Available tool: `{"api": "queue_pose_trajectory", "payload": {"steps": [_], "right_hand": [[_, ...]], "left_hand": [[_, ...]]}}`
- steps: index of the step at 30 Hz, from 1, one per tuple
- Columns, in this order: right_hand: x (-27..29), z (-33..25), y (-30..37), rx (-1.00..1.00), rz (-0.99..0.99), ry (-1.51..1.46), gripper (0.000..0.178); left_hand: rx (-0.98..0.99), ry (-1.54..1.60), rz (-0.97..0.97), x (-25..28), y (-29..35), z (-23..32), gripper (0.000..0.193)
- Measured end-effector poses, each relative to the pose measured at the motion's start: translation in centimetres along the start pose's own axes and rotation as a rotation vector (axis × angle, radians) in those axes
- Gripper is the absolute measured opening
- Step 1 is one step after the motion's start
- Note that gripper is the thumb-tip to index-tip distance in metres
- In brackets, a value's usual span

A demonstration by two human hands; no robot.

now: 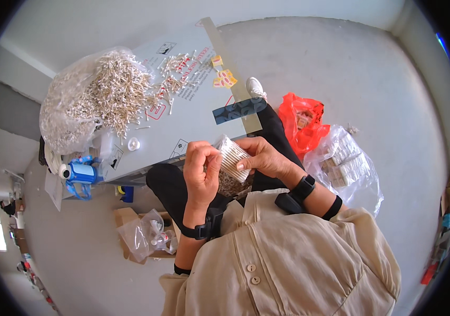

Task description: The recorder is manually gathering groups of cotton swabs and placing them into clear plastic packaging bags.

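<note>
A small clear-wrapped pack of cotton swabs (234, 161) is held up over my lap, its white sticks lying side by side. My right hand (266, 158) grips it from the right, with the thumb across the near face and the fingers behind. At the pack's left edge, my left hand (202, 171) is closed in a pinch, its fingertips against the wrapper. On the table to the left, loose cotton swabs (117, 87) spill from a big clear plastic bag (59, 113). More swabs lie between my thighs, partly hidden by the pack and my hands.
Yellow labels (225, 79) and a dark patterned strip (240, 110) lie along the table (193, 100) edge. A white spool (134, 144) and a blue bottle (82, 174) are nearer. On the floor are a red bag (317, 134), a clear bag of packs (364, 181) and a cardboard box (125, 218).
</note>
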State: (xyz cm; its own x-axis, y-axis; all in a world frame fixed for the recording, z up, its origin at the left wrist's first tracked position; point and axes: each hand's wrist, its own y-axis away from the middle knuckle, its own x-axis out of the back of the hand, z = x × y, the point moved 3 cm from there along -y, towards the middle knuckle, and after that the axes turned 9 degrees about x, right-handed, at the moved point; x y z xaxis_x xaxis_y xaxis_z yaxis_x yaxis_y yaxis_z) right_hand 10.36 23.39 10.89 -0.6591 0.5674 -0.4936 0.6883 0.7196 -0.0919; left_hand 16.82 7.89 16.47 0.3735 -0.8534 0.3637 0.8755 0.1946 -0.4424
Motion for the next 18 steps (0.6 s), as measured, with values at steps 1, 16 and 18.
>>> {"api": "queue_pose_trajectory", "payload": {"steps": [1, 16, 18], "right_hand": [[0.0, 0.0, 0.1, -0.008, -0.012, -0.005, 0.041], [0.3, -1.6, -0.3, 0.058, -0.072, 0.171, 0.038], [0.7, -1.5, -0.3, 0.031, -0.071, 0.197, 0.039]], "left_hand": [[0.007, 0.036, 0.024, 0.1, 0.1, -0.1, 0.015], [0.08, 0.117, -0.187, -0.3, -1.3, -0.5, 0.048], [0.086, 0.112, -0.21, -0.3, -1.6, -0.4, 0.046]]}}
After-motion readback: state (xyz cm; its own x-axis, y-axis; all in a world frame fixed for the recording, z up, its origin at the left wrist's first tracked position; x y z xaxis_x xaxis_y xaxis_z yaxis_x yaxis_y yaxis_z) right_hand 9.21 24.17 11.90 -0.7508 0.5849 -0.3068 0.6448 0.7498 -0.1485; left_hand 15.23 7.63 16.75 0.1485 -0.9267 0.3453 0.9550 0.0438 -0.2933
